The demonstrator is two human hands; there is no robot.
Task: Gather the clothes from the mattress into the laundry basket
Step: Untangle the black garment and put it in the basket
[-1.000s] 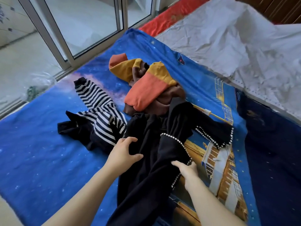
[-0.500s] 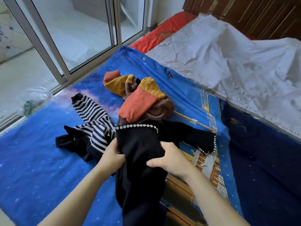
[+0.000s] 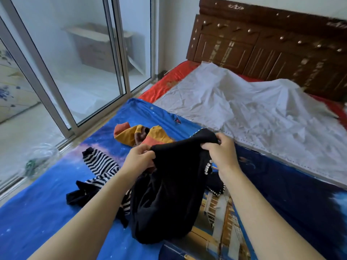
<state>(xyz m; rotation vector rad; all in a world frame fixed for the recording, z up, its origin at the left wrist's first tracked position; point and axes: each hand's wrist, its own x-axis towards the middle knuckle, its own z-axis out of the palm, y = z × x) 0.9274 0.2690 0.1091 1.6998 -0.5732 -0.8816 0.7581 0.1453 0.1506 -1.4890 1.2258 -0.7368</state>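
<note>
Leftmost, the striped top (image 3: 101, 166) lies on the blue sheet (image 3: 37, 212). My left hand (image 3: 139, 160) grips the black dress (image 3: 169, 194) by its raised edge, its bulk heaped on the sheet, the orange top (image 3: 142, 134) just behind; my right hand (image 3: 219, 152) pinches the other corner.

I have both bare forearms stretched forward, hands held up level with each other. My left hand (image 3: 139, 159) bunches one edge of the black garment (image 3: 169, 194) in curled fingers, and my right hand (image 3: 219, 153) pinches the other edge
</note>
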